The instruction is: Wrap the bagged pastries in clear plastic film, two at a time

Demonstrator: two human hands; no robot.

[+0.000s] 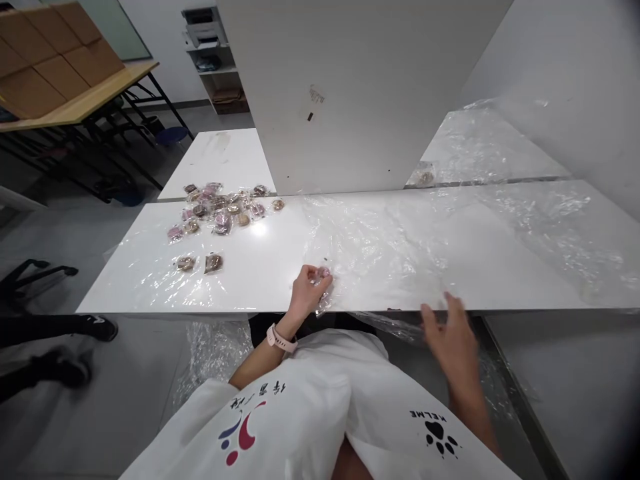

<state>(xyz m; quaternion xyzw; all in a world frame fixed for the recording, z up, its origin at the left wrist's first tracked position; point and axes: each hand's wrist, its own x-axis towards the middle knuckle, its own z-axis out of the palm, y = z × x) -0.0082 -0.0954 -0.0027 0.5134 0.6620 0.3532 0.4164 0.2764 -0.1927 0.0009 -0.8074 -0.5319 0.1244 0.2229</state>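
My left hand [306, 291], with a pink band on its wrist, is closed on a pink item in a clear wrapper [324, 273] just above the table's front edge. Part of that wrapped item is hidden by the fingers. Farther right, my right hand [453, 333] is slightly blurred; its fingers are spread, with nothing between them. To the left, a brown wrapped piece [213, 263] lies beside another brown wrapped piece [186, 264]. Behind these two is a loose pile of pink and brown wrapped pieces [223, 220].
Thin clear plastic film [375, 240] covers much of the white table [270, 267] and hangs over its front edge. A white upright panel [360, 100] rises behind. On the floor at left are a person's legs and shoes [100, 327] and a chair base [37, 270].
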